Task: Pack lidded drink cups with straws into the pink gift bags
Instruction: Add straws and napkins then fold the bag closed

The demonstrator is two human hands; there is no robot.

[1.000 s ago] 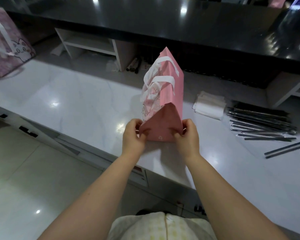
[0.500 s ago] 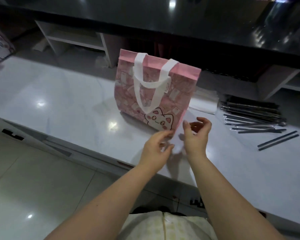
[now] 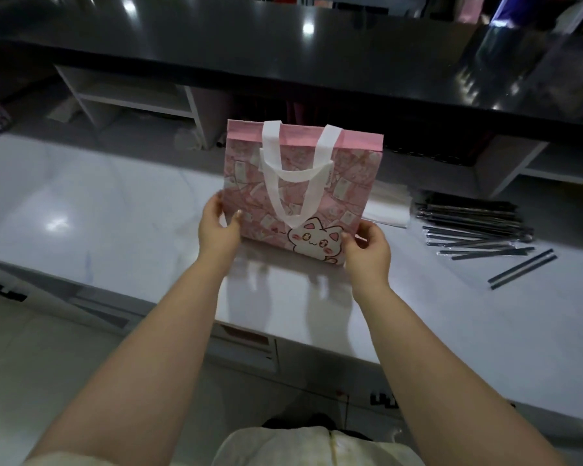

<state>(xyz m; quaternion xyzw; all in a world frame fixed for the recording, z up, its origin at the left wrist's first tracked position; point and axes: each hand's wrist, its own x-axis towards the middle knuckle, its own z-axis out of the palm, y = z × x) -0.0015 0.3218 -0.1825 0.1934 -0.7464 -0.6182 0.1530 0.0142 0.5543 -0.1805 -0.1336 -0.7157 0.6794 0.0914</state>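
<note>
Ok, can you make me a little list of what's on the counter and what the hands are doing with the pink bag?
bag: pink, stands upright on the white counter
cat picture: on the bag's front, facing the person
handles: white, hanging down the front
left grip: holds the bag's lower left edge
right grip: holds the bag's lower right corner
straws: dark, lying in a pile to the right of the bag, apart from it
cups: none in view

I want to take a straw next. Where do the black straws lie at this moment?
In the head view, the black straws lie in a pile on the white counter, to the right of the pink gift bag.
</note>
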